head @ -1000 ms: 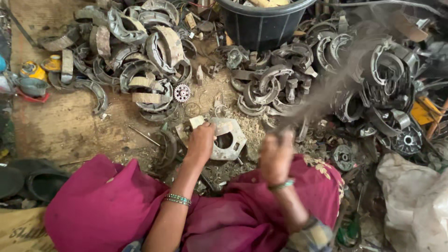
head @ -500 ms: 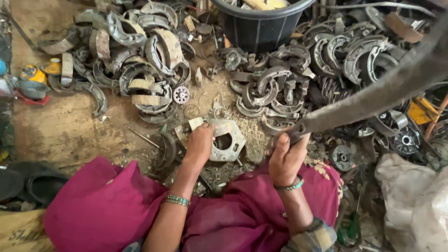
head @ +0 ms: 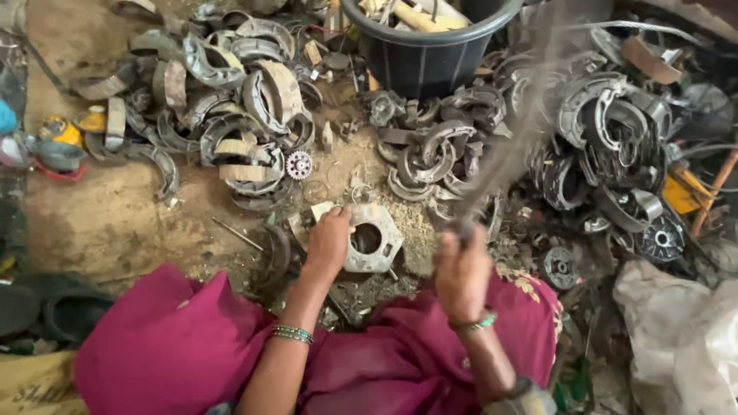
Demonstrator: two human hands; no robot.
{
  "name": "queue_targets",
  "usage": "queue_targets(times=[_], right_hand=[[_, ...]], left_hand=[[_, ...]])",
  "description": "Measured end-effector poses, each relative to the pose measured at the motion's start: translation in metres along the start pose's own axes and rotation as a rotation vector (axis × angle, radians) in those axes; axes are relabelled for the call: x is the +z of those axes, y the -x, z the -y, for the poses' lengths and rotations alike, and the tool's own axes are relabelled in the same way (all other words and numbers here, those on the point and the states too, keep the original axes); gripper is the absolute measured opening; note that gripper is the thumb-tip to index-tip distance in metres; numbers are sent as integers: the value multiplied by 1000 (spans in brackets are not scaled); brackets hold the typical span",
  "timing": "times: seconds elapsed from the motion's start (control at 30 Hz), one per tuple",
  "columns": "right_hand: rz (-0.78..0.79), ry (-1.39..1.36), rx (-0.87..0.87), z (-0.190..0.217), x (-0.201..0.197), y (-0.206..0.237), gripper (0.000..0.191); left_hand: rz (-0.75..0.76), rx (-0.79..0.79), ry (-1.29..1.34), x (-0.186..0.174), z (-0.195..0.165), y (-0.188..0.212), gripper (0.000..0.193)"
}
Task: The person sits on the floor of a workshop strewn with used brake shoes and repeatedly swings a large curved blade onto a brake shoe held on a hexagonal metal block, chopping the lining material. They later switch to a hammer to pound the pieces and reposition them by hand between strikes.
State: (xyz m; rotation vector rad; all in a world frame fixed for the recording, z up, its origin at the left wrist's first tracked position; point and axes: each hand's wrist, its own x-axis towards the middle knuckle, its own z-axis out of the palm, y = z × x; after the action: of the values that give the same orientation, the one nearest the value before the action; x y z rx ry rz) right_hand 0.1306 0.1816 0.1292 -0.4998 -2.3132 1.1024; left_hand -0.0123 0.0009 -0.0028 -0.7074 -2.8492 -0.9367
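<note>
change: my right hand (head: 461,273) has swung the rod (head: 511,146) from low-slanted to steep, blurred.
right fingers: closed round rod's lower end.
left hand (head: 329,244): fingers curled, pressing plate.
plate (head: 374,238): grey metal, round centre hole, on dirt before my knees.

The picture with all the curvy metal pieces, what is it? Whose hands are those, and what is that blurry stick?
The camera sits on a person's head and looks down, so you see their own two arms and their pink clothing. They sit on a dirt floor. All around lie piles of curved metal pieces, shaped like half rings, plus a small toothed wheel and a black bucket at the top. The left hand rests on a flat metal plate with a round hole, holding it down. The right hand grips a long tool. It looks smeared because it is moving fast, so I cannot tell exactly what kind of tool it is.
</note>
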Motion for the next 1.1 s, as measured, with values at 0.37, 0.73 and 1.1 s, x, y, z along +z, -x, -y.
queue_targets(times=[0.37,0.73,1.1], right_hand=[[383,679,-348,-124,76,47,38],[-1,-413,-146,-10,-10,27,28],[306,354,1,-94,44,38,41]], left_hand=[[-20,0,13,5,6,-5,22],[0,41,-55,18,6,-1,41],[46,40,-117,18,0,-3,13]])
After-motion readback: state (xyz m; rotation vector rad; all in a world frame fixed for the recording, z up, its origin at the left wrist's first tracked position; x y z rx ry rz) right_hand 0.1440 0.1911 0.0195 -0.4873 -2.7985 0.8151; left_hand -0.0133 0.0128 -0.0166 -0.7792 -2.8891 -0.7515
